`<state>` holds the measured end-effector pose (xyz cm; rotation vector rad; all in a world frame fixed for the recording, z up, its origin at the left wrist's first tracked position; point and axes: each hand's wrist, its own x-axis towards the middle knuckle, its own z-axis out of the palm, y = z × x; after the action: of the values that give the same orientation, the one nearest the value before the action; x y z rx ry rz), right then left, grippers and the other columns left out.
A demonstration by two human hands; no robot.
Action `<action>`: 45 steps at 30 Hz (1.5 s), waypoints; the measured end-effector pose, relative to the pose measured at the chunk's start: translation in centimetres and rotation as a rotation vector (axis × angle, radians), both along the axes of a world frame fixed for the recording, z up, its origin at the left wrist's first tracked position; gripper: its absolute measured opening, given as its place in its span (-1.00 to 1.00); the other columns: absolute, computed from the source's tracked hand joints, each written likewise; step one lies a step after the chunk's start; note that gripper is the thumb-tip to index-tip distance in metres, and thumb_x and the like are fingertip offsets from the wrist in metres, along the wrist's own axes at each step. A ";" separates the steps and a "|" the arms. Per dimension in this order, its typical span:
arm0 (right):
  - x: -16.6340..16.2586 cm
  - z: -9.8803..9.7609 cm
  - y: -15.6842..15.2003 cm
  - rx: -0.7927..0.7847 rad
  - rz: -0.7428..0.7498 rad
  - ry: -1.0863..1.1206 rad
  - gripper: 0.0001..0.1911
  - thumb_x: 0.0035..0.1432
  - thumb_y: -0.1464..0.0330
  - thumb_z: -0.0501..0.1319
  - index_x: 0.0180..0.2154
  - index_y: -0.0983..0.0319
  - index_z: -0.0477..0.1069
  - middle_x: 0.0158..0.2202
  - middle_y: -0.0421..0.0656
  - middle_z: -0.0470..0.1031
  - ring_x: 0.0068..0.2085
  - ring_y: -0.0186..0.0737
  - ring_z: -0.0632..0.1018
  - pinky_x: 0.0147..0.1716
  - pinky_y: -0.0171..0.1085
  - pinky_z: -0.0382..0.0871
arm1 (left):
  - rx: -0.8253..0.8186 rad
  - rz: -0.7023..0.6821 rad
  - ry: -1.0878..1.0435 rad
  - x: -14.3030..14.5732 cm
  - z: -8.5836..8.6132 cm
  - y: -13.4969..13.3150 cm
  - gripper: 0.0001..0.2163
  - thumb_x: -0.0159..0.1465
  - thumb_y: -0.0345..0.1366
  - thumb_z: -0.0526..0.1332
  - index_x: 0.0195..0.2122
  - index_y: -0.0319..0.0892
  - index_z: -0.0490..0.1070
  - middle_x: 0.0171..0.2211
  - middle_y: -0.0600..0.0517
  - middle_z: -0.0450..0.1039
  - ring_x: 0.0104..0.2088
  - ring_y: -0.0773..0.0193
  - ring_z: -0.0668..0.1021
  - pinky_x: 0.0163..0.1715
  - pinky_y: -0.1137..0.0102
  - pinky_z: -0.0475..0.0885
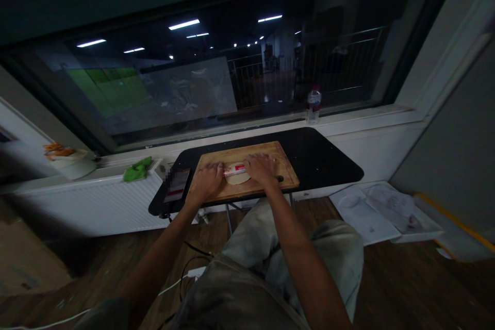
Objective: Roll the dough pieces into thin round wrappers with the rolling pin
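Note:
A wooden cutting board (pixel 284 165) lies on a small black table (pixel 328 160). On the board is a flat pale piece of dough (pixel 238 179) with a white and red rolling pin (pixel 235 169) across it. My left hand (pixel 207 180) lies flat on the pin's left end, fingers stretched out. My right hand (pixel 263 167) presses flat on the pin's right end, fingers out as well. Both palms rest on the pin rather than gripping it.
A phone (pixel 177 184) lies on the table left of the board. A water bottle (pixel 313 104) stands on the window sill behind. A green cloth (pixel 137 169) and a bowl (pixel 75 165) sit on the radiator shelf at left. Papers (pixel 382 209) lie on the floor at right.

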<state>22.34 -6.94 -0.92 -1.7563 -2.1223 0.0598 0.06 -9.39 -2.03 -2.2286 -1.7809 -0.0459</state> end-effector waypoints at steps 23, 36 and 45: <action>0.1 -0.7 0.2 0.090 0.010 -0.043 -0.54 0.58 0.28 0.05 0.09 0.27 0.71 0.24 0.17 0.63 0.29 0.14 0.48 0.35 0.04 0.14 | 0.311 -0.003 -0.245 3.2 -3.7 -6.7 -0.49 0.67 -0.09 -0.03 0.42 -0.25 0.46 0.38 -0.24 0.55 0.40 -0.20 0.55 0.34 -0.03 0.51; 0.2 -2.7 -1.2 0.243 -0.063 0.059 -0.50 0.65 0.28 -0.02 0.19 0.27 0.66 0.36 0.11 0.58 0.31 0.14 0.49 0.37 0.11 0.15 | 0.213 0.098 -0.244 3.3 -1.5 -4.5 -0.50 0.69 -0.12 -0.04 0.42 -0.26 0.49 0.21 -0.28 0.67 0.23 -0.10 0.69 0.21 0.10 0.58; 0.7 -3.8 -3.1 0.313 -0.059 0.138 -0.51 0.67 0.28 -0.03 0.30 0.23 0.59 0.36 0.09 0.59 0.36 0.13 0.48 0.44 0.16 0.08 | 0.160 0.137 -0.225 3.4 -0.6 -3.8 -0.51 0.69 -0.11 -0.05 0.33 -0.21 0.57 0.15 -0.24 0.69 0.16 -0.07 0.71 0.14 0.17 0.59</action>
<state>23.04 -10.04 -4.69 -1.5809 -1.8657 -0.1551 3.50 -13.15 -2.62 -2.0521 -1.9635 -0.4109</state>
